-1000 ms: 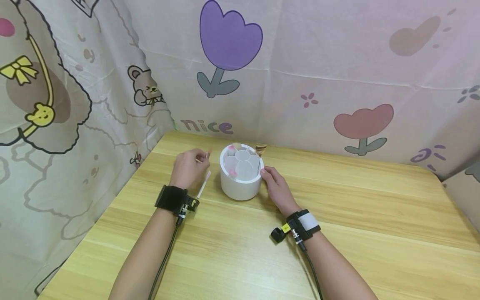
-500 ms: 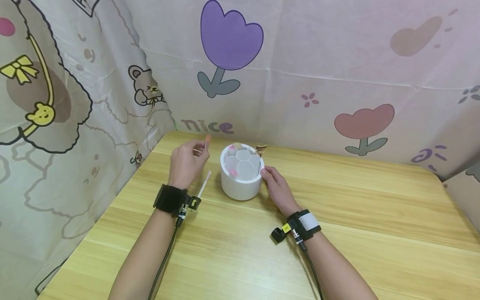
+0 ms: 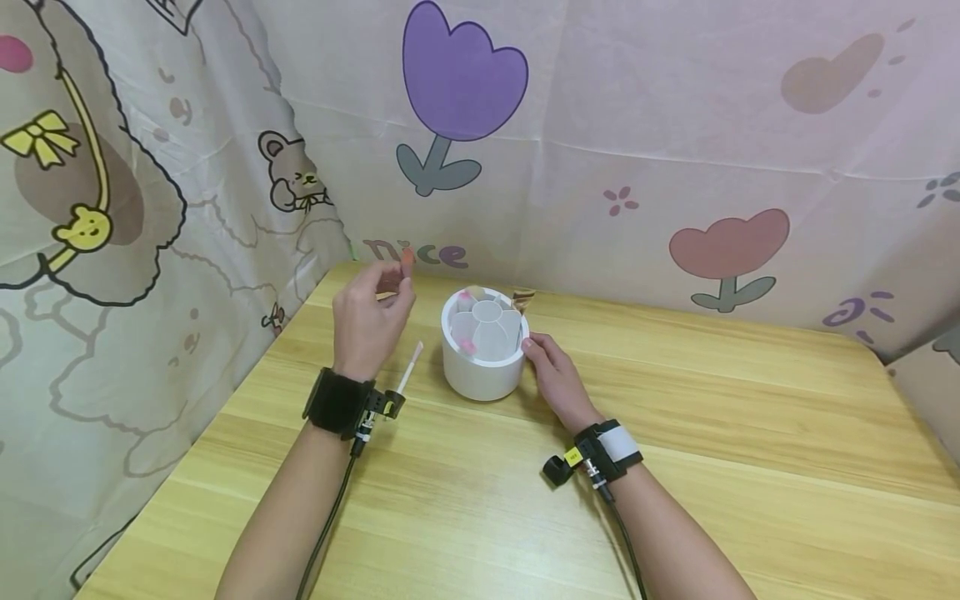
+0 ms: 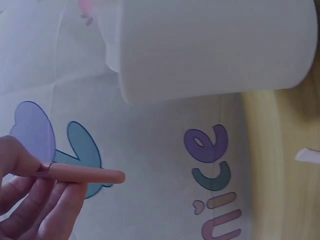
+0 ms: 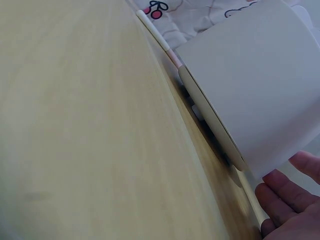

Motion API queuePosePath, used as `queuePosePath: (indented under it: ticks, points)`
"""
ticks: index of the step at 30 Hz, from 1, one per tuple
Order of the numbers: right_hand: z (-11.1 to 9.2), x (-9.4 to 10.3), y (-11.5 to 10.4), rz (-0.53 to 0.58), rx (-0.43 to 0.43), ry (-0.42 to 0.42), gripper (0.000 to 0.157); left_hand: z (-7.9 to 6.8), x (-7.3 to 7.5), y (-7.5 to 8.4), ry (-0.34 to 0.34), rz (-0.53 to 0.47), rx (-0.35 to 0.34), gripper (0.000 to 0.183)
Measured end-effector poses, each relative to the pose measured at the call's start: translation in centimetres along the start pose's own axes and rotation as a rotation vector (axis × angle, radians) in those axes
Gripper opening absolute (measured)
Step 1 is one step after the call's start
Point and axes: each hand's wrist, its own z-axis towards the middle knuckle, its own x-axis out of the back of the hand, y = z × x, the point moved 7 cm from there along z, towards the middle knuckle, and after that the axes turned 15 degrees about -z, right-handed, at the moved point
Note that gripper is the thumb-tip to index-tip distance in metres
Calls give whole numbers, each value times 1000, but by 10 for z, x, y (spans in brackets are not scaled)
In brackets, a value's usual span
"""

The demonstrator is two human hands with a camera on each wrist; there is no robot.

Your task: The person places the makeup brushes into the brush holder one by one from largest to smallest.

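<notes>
In the head view my left hand (image 3: pixel 369 321) is raised left of the white round organizer (image 3: pixel 482 379). Its thumb and fingers pinch a slim peach-coloured tube (image 3: pixel 407 257), perhaps a lip gloss. In the left wrist view that tube (image 4: pixel 87 174) points away from the fingers, with a clear part near the grip. Flower-shaped compartments fill the organizer's top, and pink bits show inside. My right hand (image 3: pixel 553 375) holds the organizer's right side, thumb by the rim; in the right wrist view the fingers (image 5: pixel 285 192) lie against its wall.
A thin white-and-pink stick-like tube (image 3: pixel 409 369) lies on the wooden table (image 3: pixel 465 500) between the left wrist and the organizer. Something brown and gold (image 3: pixel 522 297) pokes out behind the organizer. A printed cloth (image 3: pixel 585 100) hangs along the table's back and left.
My left hand has risen up and slightly left with the peach tube, which now stands higher before the cloth. The right hand and the organizer have stayed in place.
</notes>
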Motion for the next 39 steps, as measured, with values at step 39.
queuePosePath:
  ticks: [39]
  points:
    - [-3, 0, -6, -29, -5, -9, 62, -8, -10, 52, -22, -160, -221, 14]
